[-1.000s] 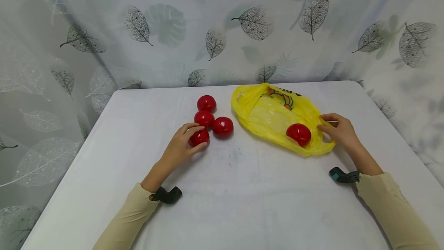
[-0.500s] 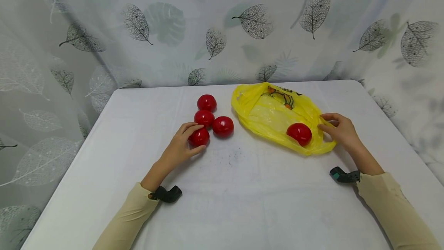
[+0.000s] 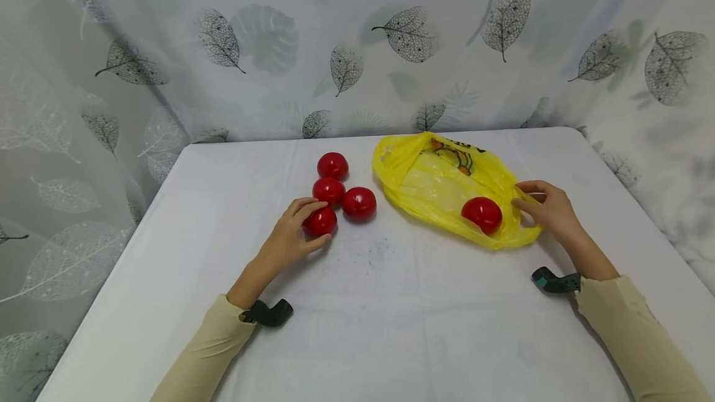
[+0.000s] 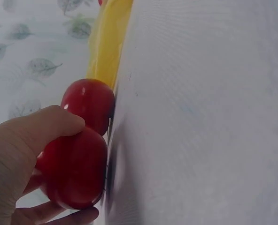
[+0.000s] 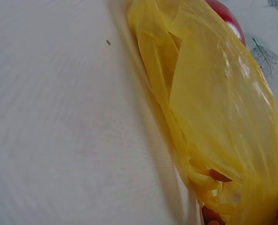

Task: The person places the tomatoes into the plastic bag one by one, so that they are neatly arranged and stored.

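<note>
My left hand grips a glossy red tomato resting on the white table. In the left wrist view the thumb lies along the near side of this tomato, and the fingers curl round its other side. Three more tomatoes sit just beyond it, one of them a red tomato to its right. At the right, my right hand pinches the rim of a yellow plastic bag between thumb and fingers. The bag lies spread with its mouth facing me, and a single tomato sits in its opening.
A white cloth covers the table. Behind it and along both sides hangs a leaf-patterned curtain. Dark wrist cameras stick out from both sleeves, the left camera and the right camera.
The left thumb and fingers have drawn in slightly round the tomato. The right hand, the bag and the other tomatoes have stayed in place.
</note>
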The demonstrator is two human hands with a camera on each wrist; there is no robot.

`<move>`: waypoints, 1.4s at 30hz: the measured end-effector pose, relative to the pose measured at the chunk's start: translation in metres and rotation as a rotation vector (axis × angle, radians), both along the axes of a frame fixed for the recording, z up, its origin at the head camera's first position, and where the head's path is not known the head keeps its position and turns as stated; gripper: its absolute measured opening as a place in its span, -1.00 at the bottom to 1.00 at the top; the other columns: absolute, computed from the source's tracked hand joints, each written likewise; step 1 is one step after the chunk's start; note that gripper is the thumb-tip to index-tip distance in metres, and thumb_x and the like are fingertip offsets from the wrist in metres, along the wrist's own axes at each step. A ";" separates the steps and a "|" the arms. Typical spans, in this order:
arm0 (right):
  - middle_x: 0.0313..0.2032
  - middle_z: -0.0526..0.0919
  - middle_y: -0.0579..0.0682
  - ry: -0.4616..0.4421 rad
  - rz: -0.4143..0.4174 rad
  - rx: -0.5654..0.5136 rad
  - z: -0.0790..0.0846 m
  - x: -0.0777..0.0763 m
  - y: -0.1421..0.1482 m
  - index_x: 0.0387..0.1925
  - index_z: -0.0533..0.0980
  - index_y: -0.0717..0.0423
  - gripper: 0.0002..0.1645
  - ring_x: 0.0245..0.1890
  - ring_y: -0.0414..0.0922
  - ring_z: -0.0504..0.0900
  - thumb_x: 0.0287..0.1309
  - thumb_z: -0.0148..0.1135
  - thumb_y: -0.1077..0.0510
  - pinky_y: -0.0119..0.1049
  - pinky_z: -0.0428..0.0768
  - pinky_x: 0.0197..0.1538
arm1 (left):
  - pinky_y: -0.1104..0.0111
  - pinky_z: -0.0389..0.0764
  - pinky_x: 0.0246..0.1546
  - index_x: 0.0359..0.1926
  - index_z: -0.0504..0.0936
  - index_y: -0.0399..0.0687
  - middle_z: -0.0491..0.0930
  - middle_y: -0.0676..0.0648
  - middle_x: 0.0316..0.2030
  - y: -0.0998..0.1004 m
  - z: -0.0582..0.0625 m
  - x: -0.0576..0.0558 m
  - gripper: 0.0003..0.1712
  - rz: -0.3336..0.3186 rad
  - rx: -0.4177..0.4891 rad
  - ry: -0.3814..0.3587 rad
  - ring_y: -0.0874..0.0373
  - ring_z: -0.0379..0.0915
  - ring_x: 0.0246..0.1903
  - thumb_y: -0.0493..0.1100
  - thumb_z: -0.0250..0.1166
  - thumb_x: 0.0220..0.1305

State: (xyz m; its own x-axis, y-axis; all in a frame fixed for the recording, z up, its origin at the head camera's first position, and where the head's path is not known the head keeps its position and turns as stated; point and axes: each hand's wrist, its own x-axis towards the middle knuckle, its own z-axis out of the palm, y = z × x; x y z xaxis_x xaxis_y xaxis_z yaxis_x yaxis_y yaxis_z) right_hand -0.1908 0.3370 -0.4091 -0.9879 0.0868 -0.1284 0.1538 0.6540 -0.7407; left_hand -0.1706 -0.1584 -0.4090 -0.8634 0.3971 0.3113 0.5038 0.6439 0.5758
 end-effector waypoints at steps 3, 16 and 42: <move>0.25 0.27 0.46 0.006 -0.002 0.000 0.001 0.000 0.001 0.30 0.26 0.37 -0.28 0.15 0.33 0.31 0.37 0.11 -0.08 -0.80 0.34 -0.33 | 0.01 0.57 0.05 0.24 0.47 -0.12 0.38 -0.23 0.18 0.002 0.002 -0.001 -0.28 -0.003 0.004 0.009 -0.15 0.33 0.21 -0.21 0.51 0.03; 0.25 0.29 0.42 -0.005 -0.010 0.002 -0.002 0.000 0.002 0.30 0.26 0.36 -0.28 0.16 0.31 0.32 0.36 0.13 -0.07 -0.78 0.34 -0.30 | 0.05 0.57 0.06 0.23 0.48 -0.11 0.40 -0.21 0.17 0.011 0.008 0.004 -0.29 -0.052 0.028 0.052 -0.11 0.33 0.22 -0.22 0.51 0.02; 0.26 0.28 0.42 -0.018 -0.027 0.014 0.000 -0.001 0.000 0.31 0.26 0.35 -0.30 0.20 0.32 0.30 0.37 0.12 -0.06 0.18 0.39 0.26 | 0.08 0.60 0.03 0.22 0.49 -0.08 0.41 -0.18 0.21 0.050 0.034 -0.010 -0.28 -0.179 0.031 0.168 -0.06 0.32 0.23 -0.20 0.53 -0.01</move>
State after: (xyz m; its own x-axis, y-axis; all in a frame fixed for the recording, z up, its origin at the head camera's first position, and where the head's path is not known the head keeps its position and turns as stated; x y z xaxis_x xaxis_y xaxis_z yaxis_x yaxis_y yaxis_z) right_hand -0.1918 0.3375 -0.4092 -0.9826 0.1157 -0.1452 0.1853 0.6595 -0.7285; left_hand -0.1808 -0.1082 -0.3748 -0.7152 0.5274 0.4586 0.6986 0.5192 0.4923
